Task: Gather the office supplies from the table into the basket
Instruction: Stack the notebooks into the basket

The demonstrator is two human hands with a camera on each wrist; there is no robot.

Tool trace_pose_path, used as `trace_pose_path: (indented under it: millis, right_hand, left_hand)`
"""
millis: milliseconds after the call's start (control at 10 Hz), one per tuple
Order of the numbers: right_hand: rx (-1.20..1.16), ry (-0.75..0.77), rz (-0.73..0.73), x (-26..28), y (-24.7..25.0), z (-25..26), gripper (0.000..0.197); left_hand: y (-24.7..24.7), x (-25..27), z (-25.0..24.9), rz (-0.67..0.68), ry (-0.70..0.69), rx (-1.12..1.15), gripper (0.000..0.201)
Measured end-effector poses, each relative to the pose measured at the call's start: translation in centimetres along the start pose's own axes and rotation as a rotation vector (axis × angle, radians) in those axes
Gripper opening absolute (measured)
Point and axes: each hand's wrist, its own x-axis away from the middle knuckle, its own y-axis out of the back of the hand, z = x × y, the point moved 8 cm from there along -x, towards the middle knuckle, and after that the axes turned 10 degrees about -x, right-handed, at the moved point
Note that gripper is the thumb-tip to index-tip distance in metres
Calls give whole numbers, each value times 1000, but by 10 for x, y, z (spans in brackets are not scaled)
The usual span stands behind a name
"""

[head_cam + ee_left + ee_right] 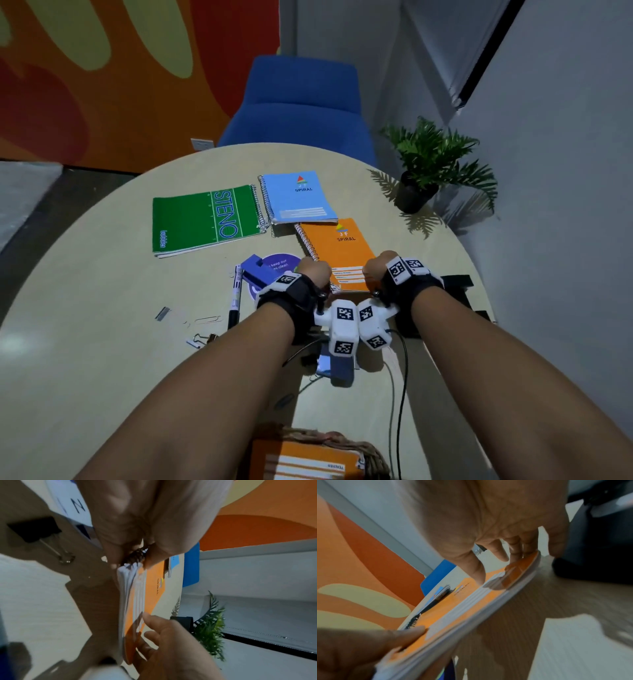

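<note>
An orange spiral notebook [342,250] lies at the middle of the round table, its near edge lifted a little. My left hand [317,272] pinches its near spiral-bound corner [135,555]. On the other near corner my right hand [375,270] grips it, thumb on the cover [476,573], fingers at the edge. A green STENO notebook [202,221] and a blue spiral notebook [298,198] lie flat farther back. The woven basket [373,452] stands at the near table edge with another orange notebook [301,462] in it.
Left of my hands lie a marker [235,294], a blue plastic desk tool [255,269] on a purple round sticker, a strip of staples [162,313], a paper clip [207,320] and a binder clip [203,339]. A potted plant [431,164] stands far right, a black object [459,294] beside my right wrist.
</note>
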Motion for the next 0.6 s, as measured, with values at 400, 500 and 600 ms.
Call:
trace_pose_path:
  millis: [400, 500, 600]
  right_hand:
    - [-999, 111, 8, 150, 33, 1, 27]
    - [-1069, 196, -31, 223, 34, -11, 35]
    - [-1114, 142, -10, 291, 7, -39, 37]
  left_hand:
    - [87, 85, -5, 306, -225, 103, 41]
    - [174, 62, -1, -18, -166, -56, 77]
    - [267, 28, 25, -382, 35, -247, 73]
